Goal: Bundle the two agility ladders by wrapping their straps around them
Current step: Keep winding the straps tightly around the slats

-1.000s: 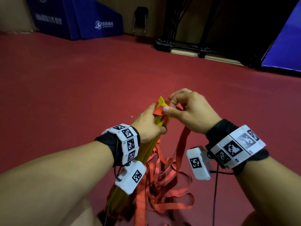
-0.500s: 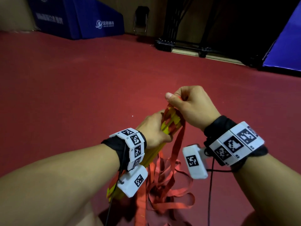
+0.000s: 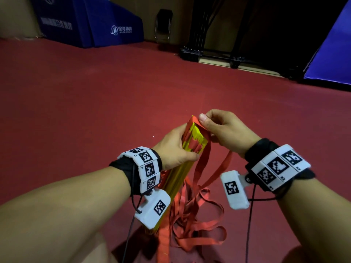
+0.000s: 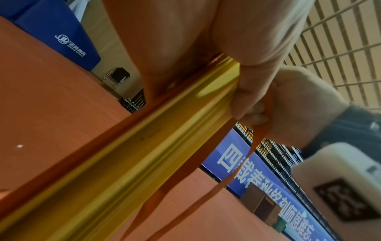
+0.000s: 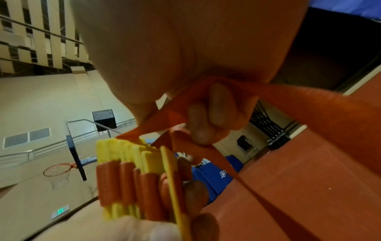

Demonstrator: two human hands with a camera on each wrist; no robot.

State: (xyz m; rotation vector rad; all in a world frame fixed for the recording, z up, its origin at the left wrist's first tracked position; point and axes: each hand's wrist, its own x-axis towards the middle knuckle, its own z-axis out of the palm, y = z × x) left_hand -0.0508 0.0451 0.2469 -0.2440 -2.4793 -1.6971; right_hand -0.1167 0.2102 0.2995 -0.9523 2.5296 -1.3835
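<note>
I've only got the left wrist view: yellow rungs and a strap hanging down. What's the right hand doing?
Observer: The right hand pinches the red strap at the top end of the rungs, thumb on top.
Operator: Any strap wound round the stack yet?
Observer: The head view shows none below the left hand; the rungs there are bare yellow.
Operator: Where's the slack?
Observer: Loose loops lie in a heap on the red floor under the wrists.
</note>
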